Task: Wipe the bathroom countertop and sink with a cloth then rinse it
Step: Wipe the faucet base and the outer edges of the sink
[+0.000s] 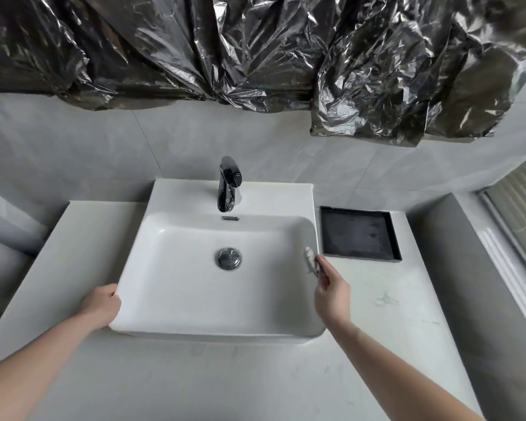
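A white rectangular sink [170, 287] sits on a pale countertop [213, 375], with a chrome drain plug [228, 258] in its basin and a dark chrome faucet [227, 185] at the back. My right hand [331, 294] pinches a small crumpled whitish cloth [311, 261] and holds it against the sink's right rim. My left hand [101, 306] grips the sink's front left corner, its fingers curled over the edge.
A black square tray [359, 235] lies on the countertop right of the sink. Faint smudges mark the countertop at the right [386, 300]. Crinkled dark plastic sheeting [255, 47] hangs over the grey tiled wall behind. A window frame [516, 247] stands at the far right.
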The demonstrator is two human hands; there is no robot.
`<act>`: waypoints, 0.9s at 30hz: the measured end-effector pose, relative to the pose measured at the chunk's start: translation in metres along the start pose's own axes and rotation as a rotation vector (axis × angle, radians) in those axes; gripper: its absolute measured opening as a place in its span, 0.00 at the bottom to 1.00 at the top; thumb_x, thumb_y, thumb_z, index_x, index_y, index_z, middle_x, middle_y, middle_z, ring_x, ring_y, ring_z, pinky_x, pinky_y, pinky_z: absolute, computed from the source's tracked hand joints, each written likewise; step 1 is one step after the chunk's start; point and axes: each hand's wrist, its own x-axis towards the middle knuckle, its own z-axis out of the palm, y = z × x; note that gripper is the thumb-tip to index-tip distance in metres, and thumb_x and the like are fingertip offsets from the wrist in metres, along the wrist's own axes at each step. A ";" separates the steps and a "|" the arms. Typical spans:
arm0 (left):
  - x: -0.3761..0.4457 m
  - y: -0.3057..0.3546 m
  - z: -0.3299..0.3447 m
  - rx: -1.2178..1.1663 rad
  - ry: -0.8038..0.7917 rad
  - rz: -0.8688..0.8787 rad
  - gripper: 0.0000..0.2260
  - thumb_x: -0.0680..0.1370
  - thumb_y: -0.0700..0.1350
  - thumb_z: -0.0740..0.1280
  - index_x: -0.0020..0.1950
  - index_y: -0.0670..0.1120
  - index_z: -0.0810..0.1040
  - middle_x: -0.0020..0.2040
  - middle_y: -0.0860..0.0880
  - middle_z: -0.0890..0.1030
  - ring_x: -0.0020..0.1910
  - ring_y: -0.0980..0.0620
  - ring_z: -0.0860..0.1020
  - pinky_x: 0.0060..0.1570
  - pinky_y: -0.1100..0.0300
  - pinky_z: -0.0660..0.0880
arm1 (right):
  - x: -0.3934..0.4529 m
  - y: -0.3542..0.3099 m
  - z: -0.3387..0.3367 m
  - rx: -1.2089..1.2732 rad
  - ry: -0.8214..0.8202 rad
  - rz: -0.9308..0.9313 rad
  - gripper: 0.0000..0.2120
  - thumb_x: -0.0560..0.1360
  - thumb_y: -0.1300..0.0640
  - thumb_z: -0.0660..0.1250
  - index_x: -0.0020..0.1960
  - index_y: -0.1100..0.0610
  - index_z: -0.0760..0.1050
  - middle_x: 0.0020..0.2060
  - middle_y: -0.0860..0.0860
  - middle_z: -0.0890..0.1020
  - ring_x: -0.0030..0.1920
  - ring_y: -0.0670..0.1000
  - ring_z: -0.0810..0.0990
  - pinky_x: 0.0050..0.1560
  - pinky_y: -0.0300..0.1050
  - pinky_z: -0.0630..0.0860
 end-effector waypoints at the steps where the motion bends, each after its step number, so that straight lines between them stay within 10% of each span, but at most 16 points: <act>1: 0.005 0.002 -0.005 0.060 -0.036 0.016 0.09 0.77 0.37 0.62 0.48 0.44 0.82 0.51 0.42 0.85 0.49 0.41 0.80 0.43 0.56 0.72 | 0.013 -0.001 0.007 0.020 0.014 0.062 0.23 0.80 0.70 0.59 0.70 0.55 0.78 0.65 0.44 0.82 0.67 0.47 0.79 0.67 0.30 0.69; 17: 0.043 0.033 -0.014 0.284 0.006 0.147 0.18 0.70 0.39 0.62 0.54 0.57 0.81 0.53 0.51 0.85 0.49 0.43 0.80 0.45 0.56 0.75 | 0.061 0.033 0.017 0.344 0.027 0.537 0.13 0.81 0.53 0.64 0.62 0.48 0.84 0.48 0.39 0.86 0.49 0.43 0.81 0.58 0.43 0.77; 22: 0.041 0.031 -0.014 0.256 -0.001 0.144 0.20 0.70 0.40 0.62 0.55 0.60 0.80 0.52 0.52 0.85 0.47 0.43 0.79 0.44 0.56 0.74 | 0.130 0.033 0.041 0.384 -0.066 0.577 0.16 0.80 0.49 0.64 0.65 0.50 0.82 0.59 0.42 0.85 0.59 0.47 0.83 0.65 0.47 0.79; 27: 0.041 0.030 -0.013 0.235 -0.004 0.139 0.20 0.72 0.40 0.62 0.57 0.61 0.79 0.51 0.54 0.84 0.47 0.44 0.79 0.43 0.56 0.74 | 0.221 0.004 0.056 0.470 -0.168 0.549 0.16 0.81 0.52 0.63 0.65 0.54 0.82 0.57 0.48 0.85 0.50 0.49 0.83 0.45 0.40 0.80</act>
